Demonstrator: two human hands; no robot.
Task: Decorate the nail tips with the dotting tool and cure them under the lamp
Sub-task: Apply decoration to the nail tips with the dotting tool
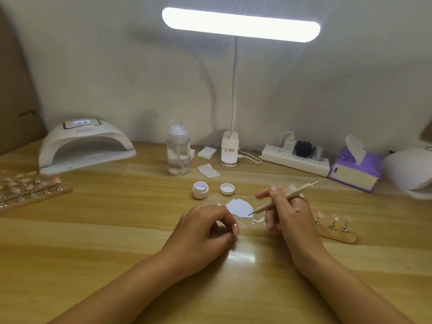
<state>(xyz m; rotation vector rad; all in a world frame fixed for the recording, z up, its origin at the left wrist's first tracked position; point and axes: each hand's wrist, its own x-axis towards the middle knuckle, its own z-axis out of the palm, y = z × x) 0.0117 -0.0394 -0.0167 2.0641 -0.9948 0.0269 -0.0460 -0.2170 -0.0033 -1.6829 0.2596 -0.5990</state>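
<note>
Head view, my only feed: my right hand [288,212] grips the wooden dotting tool [281,199] like a pen, fingers [265,194] closed round its shaft. Its lower metal point touches the near right edge of a white gel puddle [239,206]. The puddle is spread on a clear sheet [245,253] at the middle of the wooden surface [105,230]. My left hand [203,230] rests just left of the puddle, thumb and forefinger curled close together. Whether those fingers [222,215] pinch the sheet's edge or hold nothing I cannot tell. Just behind the puddle stand an open white gel jar [200,190] and its lid [227,189]. Pink nail tips [333,217] stand on a small wooden holder [339,237] just right of my right hand, partly hidden by it. More sit on a larger rack [32,190] at far left. The white curing lamp [86,146] sits back left, well apart from the small holder, its display lit. A clip-on desk lamp [240,24] shines overhead. I judge the step to be loading the tool with gel, with no dot yet placed that I can see. The next move calls for lifting the loaded point cleanly and carrying it right to one tip. It should touch down lightly and upright, and the holder goes to the curing lamp afterwards.
</note>
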